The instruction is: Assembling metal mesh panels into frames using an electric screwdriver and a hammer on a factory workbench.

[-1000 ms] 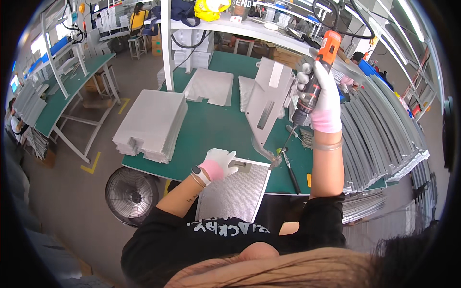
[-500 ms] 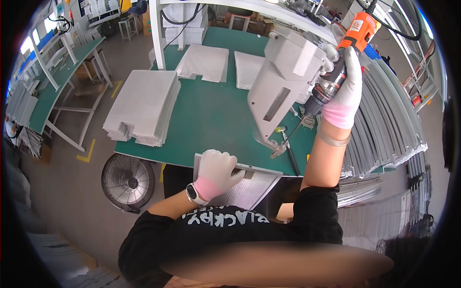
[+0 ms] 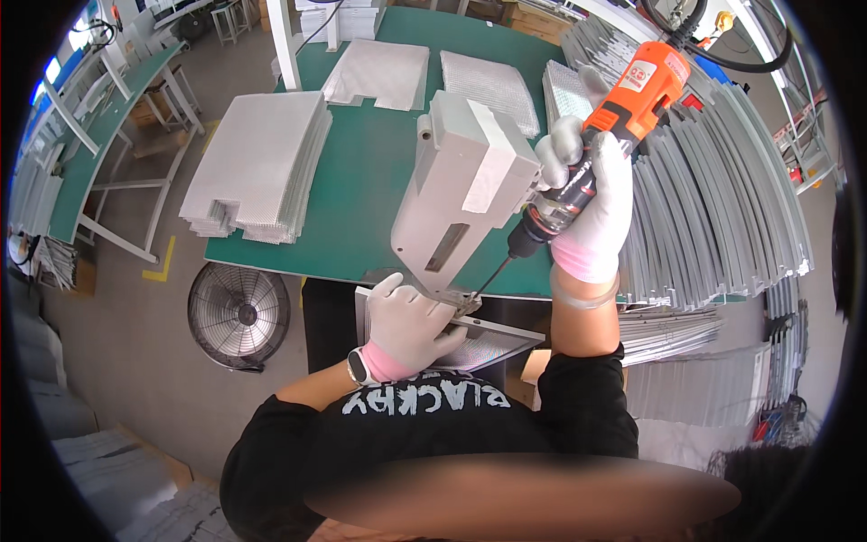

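Observation:
My right hand [image 3: 596,212], in a white glove with a pink cuff, is wrapped round an orange-and-black power screwdriver [image 3: 637,95]. A bulky light-grey housing [image 3: 479,167] with a slot is beside the tool. The long thin bit slants down to a small metal nose piece [image 3: 465,303] at the frame edge; exact contact there is hard to make out. My left hand [image 3: 406,325], gloved alike, grips a metal-framed mesh panel [image 3: 506,334] at the table's near edge, its thumb along the frame. The fingertips under the panel are hidden.
On the green table [image 3: 357,194] lie a stack of notched white mesh sheets [image 3: 257,149] and more sheets [image 3: 379,72] behind. Many grey metal strips [image 3: 713,199] fill the right side. A floor fan [image 3: 239,314] stands at the left. A cable [image 3: 750,63] hangs from the screwdriver.
My right hand has brought the screwdriver and housing nearer and leftward, so the bit is now beside my left hand at the frame. The panel has shifted slightly. The whole view has tipped a little.

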`<action>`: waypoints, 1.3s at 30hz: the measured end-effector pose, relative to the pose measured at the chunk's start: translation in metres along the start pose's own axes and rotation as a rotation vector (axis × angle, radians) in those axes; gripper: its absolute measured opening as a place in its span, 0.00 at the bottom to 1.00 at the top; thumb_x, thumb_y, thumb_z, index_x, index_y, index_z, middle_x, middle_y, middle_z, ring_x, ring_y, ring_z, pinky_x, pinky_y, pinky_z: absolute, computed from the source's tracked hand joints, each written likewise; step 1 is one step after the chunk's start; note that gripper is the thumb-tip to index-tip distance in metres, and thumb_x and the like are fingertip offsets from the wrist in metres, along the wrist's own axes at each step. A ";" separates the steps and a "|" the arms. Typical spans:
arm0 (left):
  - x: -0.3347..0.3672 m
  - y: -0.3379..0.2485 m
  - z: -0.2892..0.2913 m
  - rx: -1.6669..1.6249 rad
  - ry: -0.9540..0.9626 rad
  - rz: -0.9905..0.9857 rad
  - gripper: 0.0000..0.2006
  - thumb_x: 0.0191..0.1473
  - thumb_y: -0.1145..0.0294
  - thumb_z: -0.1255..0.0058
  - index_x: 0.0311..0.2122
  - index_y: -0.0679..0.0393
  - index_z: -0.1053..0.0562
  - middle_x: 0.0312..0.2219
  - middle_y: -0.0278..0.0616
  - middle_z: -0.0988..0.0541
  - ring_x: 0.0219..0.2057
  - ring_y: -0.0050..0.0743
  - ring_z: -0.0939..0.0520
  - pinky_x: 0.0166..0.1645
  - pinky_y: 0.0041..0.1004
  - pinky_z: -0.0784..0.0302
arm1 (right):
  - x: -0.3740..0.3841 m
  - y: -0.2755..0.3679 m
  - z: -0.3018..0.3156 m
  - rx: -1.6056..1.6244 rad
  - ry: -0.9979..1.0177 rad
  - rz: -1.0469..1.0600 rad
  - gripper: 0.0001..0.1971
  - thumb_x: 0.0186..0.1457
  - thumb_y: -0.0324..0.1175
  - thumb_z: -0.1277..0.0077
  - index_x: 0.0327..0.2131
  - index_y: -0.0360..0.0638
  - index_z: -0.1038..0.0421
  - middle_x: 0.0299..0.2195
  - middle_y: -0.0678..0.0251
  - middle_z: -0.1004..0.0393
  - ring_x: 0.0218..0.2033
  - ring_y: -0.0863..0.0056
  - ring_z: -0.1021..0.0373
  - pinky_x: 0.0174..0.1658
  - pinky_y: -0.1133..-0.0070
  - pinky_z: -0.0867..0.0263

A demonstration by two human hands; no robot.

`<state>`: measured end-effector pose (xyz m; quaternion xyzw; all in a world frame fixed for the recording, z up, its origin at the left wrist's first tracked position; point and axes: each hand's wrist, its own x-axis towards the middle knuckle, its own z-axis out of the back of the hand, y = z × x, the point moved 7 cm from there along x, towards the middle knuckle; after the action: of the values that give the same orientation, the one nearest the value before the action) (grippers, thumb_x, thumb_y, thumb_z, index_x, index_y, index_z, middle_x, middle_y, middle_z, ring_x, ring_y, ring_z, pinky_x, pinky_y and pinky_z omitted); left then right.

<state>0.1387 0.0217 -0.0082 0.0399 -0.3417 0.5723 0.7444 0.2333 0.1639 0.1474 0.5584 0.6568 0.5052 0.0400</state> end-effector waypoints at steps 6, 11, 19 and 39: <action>0.000 0.001 0.002 -0.067 -0.127 -0.026 0.11 0.41 0.56 0.39 0.24 0.51 0.22 0.19 0.33 0.25 0.21 0.33 0.26 0.38 0.39 0.31 | -0.004 -0.002 -0.007 -0.026 0.020 -0.004 0.34 0.61 0.38 0.48 0.64 0.38 0.52 0.25 0.67 0.36 0.23 0.78 0.36 0.28 0.77 0.35; 0.003 -0.003 0.003 -0.088 0.016 0.019 0.11 0.41 0.57 0.39 0.32 0.46 0.19 0.25 0.31 0.21 0.26 0.34 0.21 0.33 0.39 0.31 | -0.033 -0.029 -0.014 -0.124 0.128 -0.143 0.29 0.59 0.29 0.50 0.60 0.33 0.49 0.23 0.66 0.34 0.22 0.78 0.35 0.27 0.79 0.35; -0.002 -0.002 -0.002 -0.155 0.000 0.006 0.16 0.44 0.56 0.38 0.42 0.42 0.19 0.29 0.26 0.19 0.33 0.30 0.19 0.38 0.41 0.32 | -0.042 -0.039 0.001 -0.038 0.056 -0.173 0.21 0.55 0.26 0.52 0.52 0.34 0.42 0.22 0.65 0.34 0.22 0.77 0.35 0.27 0.78 0.36; 0.007 -0.009 0.006 -0.088 -0.028 -0.061 0.12 0.43 0.56 0.40 0.34 0.45 0.20 0.21 0.32 0.25 0.22 0.32 0.25 0.30 0.35 0.34 | -0.004 -0.002 0.023 0.051 -0.032 0.037 0.33 0.63 0.46 0.52 0.62 0.33 0.45 0.22 0.72 0.39 0.21 0.84 0.37 0.24 0.83 0.38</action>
<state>0.1449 0.0210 0.0034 0.0256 -0.3755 0.5330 0.7578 0.2475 0.1749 0.1329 0.5794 0.6583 0.4798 0.0271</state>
